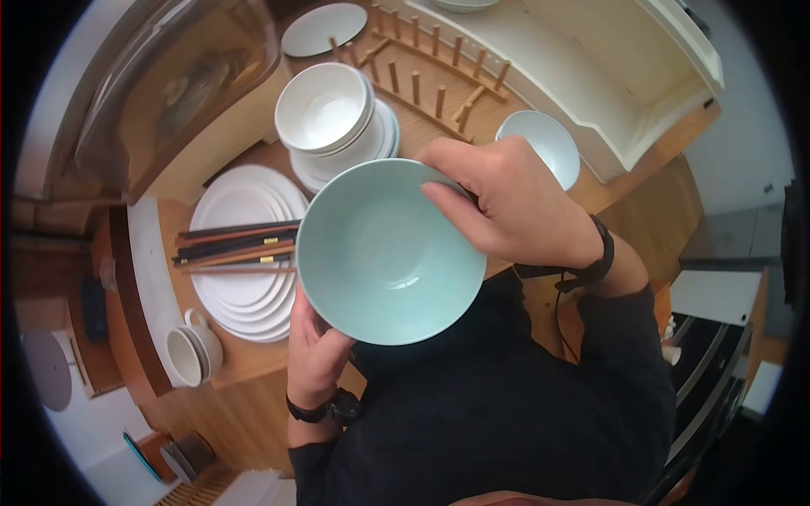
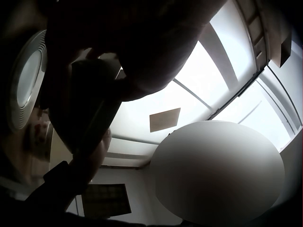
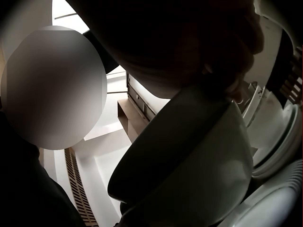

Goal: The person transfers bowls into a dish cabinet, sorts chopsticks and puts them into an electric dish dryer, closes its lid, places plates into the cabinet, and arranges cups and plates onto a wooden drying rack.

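A pale green bowl [image 1: 384, 261] is held up in front of the body in the head view, its inside facing the camera. My right hand [image 1: 515, 198] pinches its upper right rim, with thumb and fingers at the edge. At the lower left my left hand [image 1: 319, 350] grips the rim, its fingers partly hidden behind the bowl. The right wrist view shows the bowl [image 3: 203, 165] from the side, dark, under the right hand [image 3: 208, 52]. In the left wrist view the bowl [image 2: 83, 101] is in deep shadow.
Behind are stacked white bowls [image 1: 325, 110], a wooden rack [image 1: 422, 67], an oval plate [image 1: 325, 29] and another bowl [image 1: 544, 148]. Chopsticks [image 1: 236, 244] lie across stacked plates [image 1: 245, 304] at the left, near stacked cups [image 1: 194, 352]. A cream tray-like casing [image 1: 591, 76] stands at the upper right.
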`<state>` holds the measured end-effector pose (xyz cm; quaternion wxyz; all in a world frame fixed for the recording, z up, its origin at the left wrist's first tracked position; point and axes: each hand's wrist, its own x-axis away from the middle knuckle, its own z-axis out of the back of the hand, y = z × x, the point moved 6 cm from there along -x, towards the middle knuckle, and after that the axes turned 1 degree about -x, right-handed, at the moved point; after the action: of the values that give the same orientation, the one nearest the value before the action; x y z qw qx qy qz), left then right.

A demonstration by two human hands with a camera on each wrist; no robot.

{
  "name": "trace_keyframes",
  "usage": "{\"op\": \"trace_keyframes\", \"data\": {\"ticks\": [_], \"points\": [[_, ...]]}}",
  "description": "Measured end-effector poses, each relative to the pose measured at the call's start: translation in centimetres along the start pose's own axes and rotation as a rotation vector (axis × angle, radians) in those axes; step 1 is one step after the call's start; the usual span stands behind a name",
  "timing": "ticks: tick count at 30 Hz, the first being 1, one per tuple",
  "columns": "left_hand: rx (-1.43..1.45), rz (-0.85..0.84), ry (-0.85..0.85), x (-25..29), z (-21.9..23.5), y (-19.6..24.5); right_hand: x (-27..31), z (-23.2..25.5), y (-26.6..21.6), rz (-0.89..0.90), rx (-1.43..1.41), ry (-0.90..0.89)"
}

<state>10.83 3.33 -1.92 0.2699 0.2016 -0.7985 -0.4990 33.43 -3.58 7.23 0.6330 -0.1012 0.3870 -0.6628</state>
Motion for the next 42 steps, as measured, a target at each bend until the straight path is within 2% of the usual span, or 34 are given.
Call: {"op": "trace_keyframes", "data": {"ticks": [5,7,9,11,13,16,18,21,29,31,32,34,35,37,38,39,40,42], "points": [[0.060,-0.007,0.038,0.4,0.3,0.2,-1.1,2.8,-0.2,-0.020,-0.183,-0.002],[0.059,-0.016,0.027,0.5,0.3,0.3,-2.3,4.3,3.2,-0.230,-0.459,0.043],[0.057,-0.024,0.017,0.7,0.4,0.4,-4.6,6.5,7.0,-0.314,-0.649,0.105],[0.071,0.003,0.027,1.0,0.4,0.4,-7.6,10.1,12.0,-0.398,-0.552,0.129],[0.064,0.006,0.023,1.3,0.4,0.4,-10.4,13.5,18.4,-0.425,-0.422,0.274],[0.078,-0.040,0.065,1.7,0.9,0.4,-15.7,15.4,26.9,-0.447,-0.360,0.341],[0.077,-0.011,0.060,2.0,1.5,0.3,-18.0,15.4,33.5,-0.709,-0.388,0.481],[0.065,-0.011,0.081,2.4,1.7,0.6,-18.2,15.0,34.1,-0.792,-0.332,0.487],[0.059,-0.006,0.177,2.8,2.3,1.0,-19.2,12.4,41.2,-0.877,-0.381,0.452],[0.051,-0.014,0.200,2.6,2.3,1.1,-19.3,12.4,42.7,-0.903,-0.265,0.334],[0.053,-0.019,0.192,2.4,2.3,1.1,-18.8,12.4,41.8,-0.911,-0.267,0.332],[0.055,-0.017,0.184,2.2,2.3,1.2,-18.4,14.0,38.8,-0.816,0.036,0.294],[0.060,-0.005,0.158,2.1,2.3,1.3,-18.5,14.3,38.5,-0.820,0.036,0.291],[0.070,0.013,0.132,1.8,2.2,1.4,-19.8,14.3,36.9,-0.657,0.059,0.112],[0.067,-0.001,0.128,1.5,2.1,1.6,-15.5,14.6,28.8,-0.662,0.061,0.108],[0.064,-0.013,0.124,1.3,1.9,1.8,-15.6,12.3,18.4,-0.486,-0.147,0.141],[0.068,-0.007,0.122,1.0,1.7,2.0,-15.3,10.4,19.5,-0.365,-0.147,-0.133],[0.061,-0.059,0.116,0.3,1.1,2.8,-10.4,7.6,8.4,-0.306,-0.306,-0.362]]}}
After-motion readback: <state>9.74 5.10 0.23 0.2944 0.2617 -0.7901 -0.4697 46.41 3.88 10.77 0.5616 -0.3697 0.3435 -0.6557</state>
